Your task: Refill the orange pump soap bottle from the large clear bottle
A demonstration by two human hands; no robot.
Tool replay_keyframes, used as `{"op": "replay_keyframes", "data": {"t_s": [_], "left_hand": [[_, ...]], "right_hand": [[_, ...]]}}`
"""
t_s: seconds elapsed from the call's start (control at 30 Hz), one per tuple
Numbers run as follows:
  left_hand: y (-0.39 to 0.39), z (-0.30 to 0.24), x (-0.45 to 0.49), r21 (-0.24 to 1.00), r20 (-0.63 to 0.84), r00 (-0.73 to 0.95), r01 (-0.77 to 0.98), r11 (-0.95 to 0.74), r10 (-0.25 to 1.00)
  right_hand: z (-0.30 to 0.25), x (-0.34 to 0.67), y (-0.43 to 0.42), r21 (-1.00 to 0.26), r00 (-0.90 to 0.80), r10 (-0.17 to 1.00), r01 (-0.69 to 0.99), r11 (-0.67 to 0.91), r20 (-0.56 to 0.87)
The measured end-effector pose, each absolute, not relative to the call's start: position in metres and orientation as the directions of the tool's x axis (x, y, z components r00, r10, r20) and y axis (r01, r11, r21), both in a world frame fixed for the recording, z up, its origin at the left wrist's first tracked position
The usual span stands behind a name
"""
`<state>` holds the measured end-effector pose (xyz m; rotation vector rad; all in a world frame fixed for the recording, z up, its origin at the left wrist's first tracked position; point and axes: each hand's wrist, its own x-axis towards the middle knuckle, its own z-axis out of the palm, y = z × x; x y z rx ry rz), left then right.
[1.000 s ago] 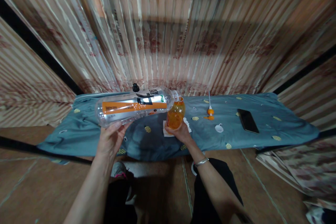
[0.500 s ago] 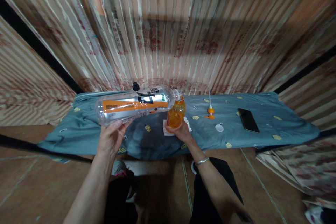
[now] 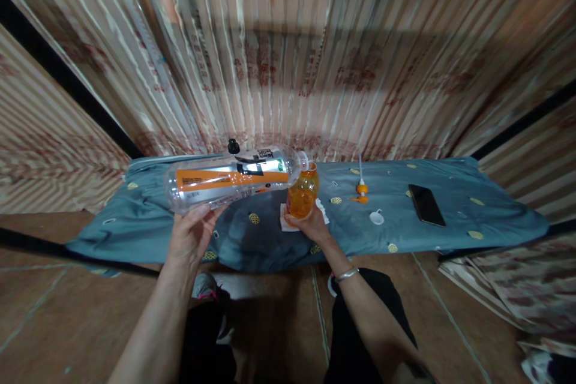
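Tilted almost level, a large clear plastic bottle with an orange and silver label is gripped from below by my left hand. Its mouth points right and meets the open neck of an orange translucent bottle; whether liquid is flowing I cannot make out. My right hand is wrapped round the lower part of the orange bottle, which stands slightly tilted over a white tissue. Right of it lies an orange pump head with a clear tube. A black cap shows just behind the clear bottle.
The teal patterned cloth covers a narrow bed. A black phone lies on its right part, near a small white round piece. Striped curtains hang behind, with dark poles at the sides.
Almost nothing differs. Both hands hold the two bottles in the same place, and the view has shifted very slightly.
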<state>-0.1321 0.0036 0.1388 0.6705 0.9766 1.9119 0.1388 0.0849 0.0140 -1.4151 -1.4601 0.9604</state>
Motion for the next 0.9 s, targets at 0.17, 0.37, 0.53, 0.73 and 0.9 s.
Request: {"op": "replay_keyframes", "data": {"t_s": [0.17, 0.37, 0.53, 0.73, 0.9], "left_hand": [[0.004, 0.141, -0.130, 0.832, 0.073, -0.489, -0.451, -0.324, 0.869], [0.004, 0.142, -0.131, 0.836, 0.060, -0.488, -0.453, -0.311, 0.871], [0.004, 0.140, -0.132, 0.831, 0.062, -0.483, -0.460, -0.314, 0.873], [0.004, 0.138, -0.133, 0.829, 0.075, -0.481, -0.456, -0.322, 0.873], [0.003, 0.140, -0.135, 0.839, 0.057, -0.472, -0.455, -0.299, 0.880]], "right_hand": [[0.016, 0.138, 0.085, -0.934, 0.032, 0.998, 0.355, 0.041, 0.056], [0.016, 0.139, 0.084, -0.944, 0.023, 0.998, 0.326, 0.047, 0.058], [0.013, 0.138, 0.085, -0.944, 0.035, 0.997, 0.325, 0.052, 0.067], [0.008, 0.140, 0.087, -0.941, 0.048, 0.997, 0.336, 0.038, 0.058], [0.005, 0.140, 0.087, -0.935, 0.043, 0.997, 0.353, 0.047, 0.066]]}}
